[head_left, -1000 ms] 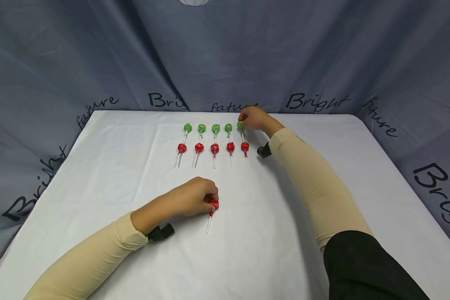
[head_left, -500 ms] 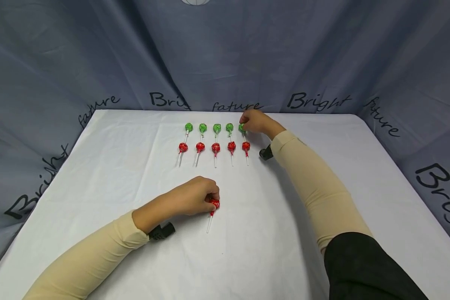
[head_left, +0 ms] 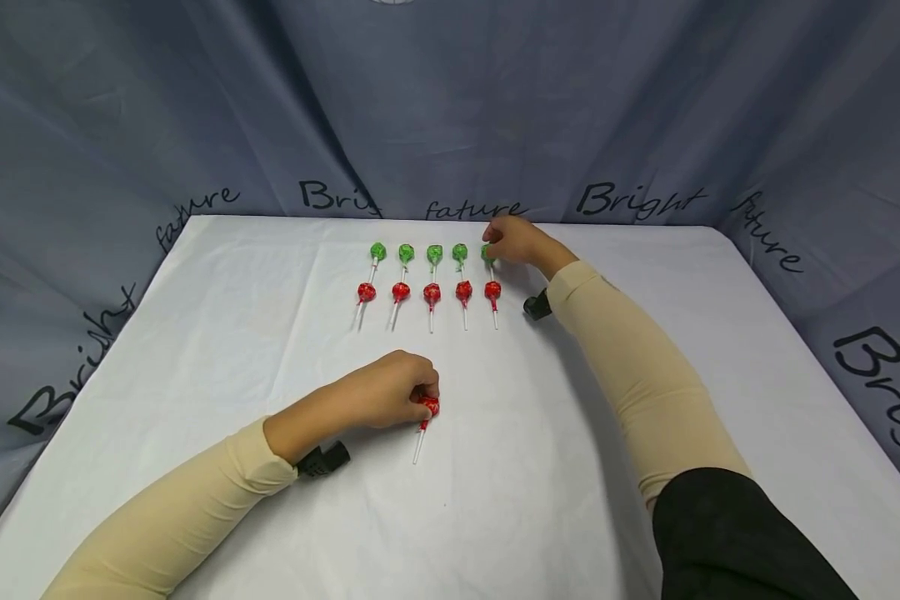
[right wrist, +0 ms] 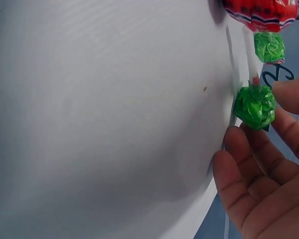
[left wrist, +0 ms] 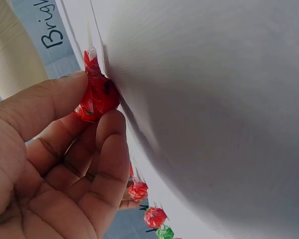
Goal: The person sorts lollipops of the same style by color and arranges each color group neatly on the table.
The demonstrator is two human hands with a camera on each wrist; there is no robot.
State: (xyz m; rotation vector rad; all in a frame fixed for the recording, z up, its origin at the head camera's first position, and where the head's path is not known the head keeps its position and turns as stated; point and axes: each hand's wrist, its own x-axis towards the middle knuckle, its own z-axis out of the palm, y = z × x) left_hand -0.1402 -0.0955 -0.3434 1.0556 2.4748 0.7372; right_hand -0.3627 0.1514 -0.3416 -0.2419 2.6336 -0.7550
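In the head view, my left hand [head_left: 393,390] is low over the middle of the white table. Its thumb and fingertips pinch the wrapped head of a red lollipop [left wrist: 97,97], whose white stick points toward the near side. At the back, my right hand [head_left: 521,240] has thumb and index finger at the head of a green lollipop [right wrist: 255,107], the rightmost of its row; the other fingers curve loosely below. Directly in front of that one lies a red lollipop [head_left: 492,290], its head close to the green one's stick.
Several more green lollipops [head_left: 435,252] lie in a row to the left, with a matching row of red lollipops [head_left: 432,293] before them. Beyond the white tablecloth [head_left: 195,375] hangs a grey curtain [head_left: 450,108] with black lettering.
The right hand and the green lollipop at its fingers have shifted slightly right, lining up more with the red one in front. The left hand stays put; the head view tilts slightly.
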